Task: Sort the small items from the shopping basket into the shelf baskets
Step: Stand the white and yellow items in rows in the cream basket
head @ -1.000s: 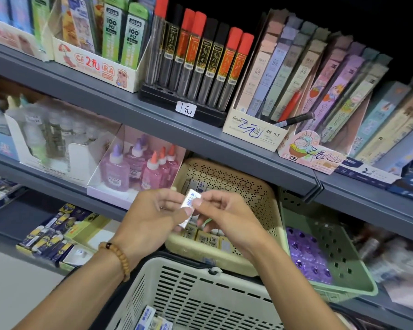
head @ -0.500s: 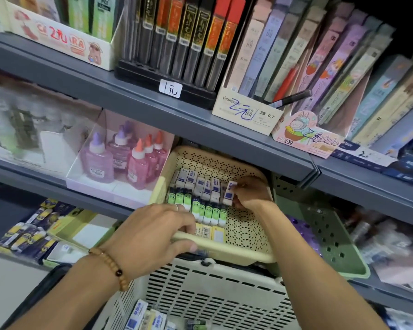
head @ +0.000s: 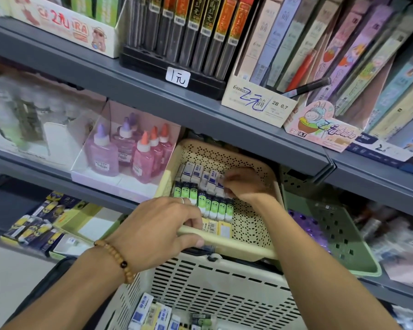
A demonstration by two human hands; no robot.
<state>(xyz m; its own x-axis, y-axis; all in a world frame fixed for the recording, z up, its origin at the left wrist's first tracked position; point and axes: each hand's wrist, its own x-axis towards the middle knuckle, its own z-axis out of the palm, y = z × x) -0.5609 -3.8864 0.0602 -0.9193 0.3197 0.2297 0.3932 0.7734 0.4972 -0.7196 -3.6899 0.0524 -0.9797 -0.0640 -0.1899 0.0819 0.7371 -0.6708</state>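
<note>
A cream perforated shelf basket (head: 253, 229) sits tilted out from under the grey shelf. Inside lie a row of white-and-blue erasers (head: 196, 172), a row of green-and-white erasers (head: 212, 207) and yellow packs (head: 216, 228) in front. My left hand (head: 157, 231) grips the basket's front rim. My right hand (head: 246, 184) reaches into the basket and pinches a white-and-blue eraser (head: 218, 184) at the right end of the back row. The white shopping basket (head: 224, 289) is below, with several small erasers (head: 153, 315) in its bottom.
A green basket (head: 339, 236) with purple items stands to the right. Glue bottles (head: 129, 151) sit in a white box at left. The grey shelf (head: 200, 110) overhead carries pencil-lead tubes and boxes. Yellow boxes of stock lie lower left.
The right hand went from in front of the basket into it with the eraser and now sets it at the back row. The left hand took hold of the basket's rim.
</note>
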